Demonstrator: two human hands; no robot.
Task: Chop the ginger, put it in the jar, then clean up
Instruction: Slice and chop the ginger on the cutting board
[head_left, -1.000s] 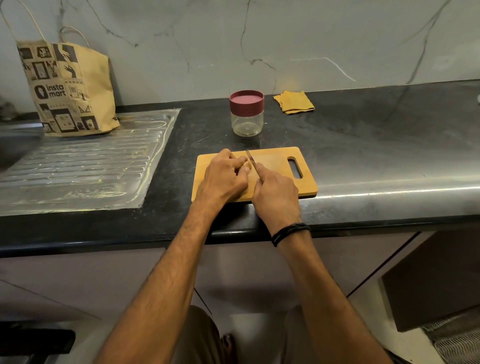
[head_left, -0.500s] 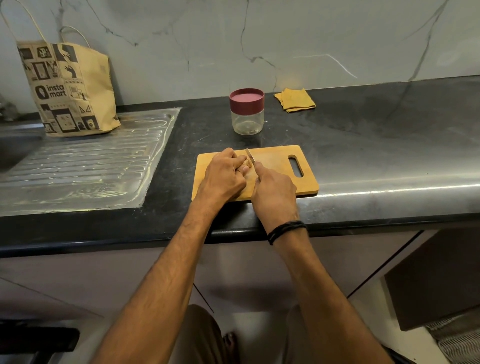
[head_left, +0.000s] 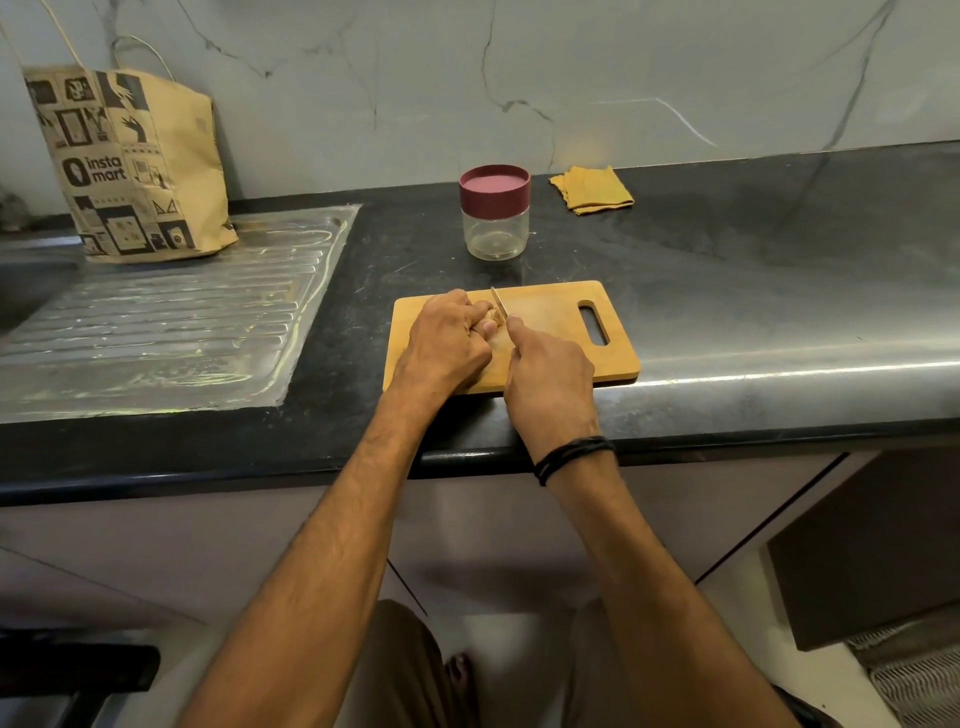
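Observation:
A wooden cutting board (head_left: 550, 312) with a handle slot lies near the front edge of the black counter (head_left: 727, 270). On it my left hand (head_left: 447, 340) grips a piece of ginger (head_left: 492, 316), of which only a small tan end shows past the fingers. My right hand (head_left: 548, 382) holds a small knife (head_left: 500, 302), forefinger along its back, with the blade against the ginger's right end. The handle is hidden in my fist. A clear glass jar (head_left: 494, 228) with a maroon lid stands behind the board, lid on.
A folded yellow cloth (head_left: 592, 189) lies at the back by the wall, right of the jar. A printed paper bag (head_left: 130, 166) stands on the steel drainboard (head_left: 171, 322) at the left. The marble wall runs along the back.
Both hands stay on the board with the knife at the ginger. The blade has shifted only slightly, and the camera has drifted a little.

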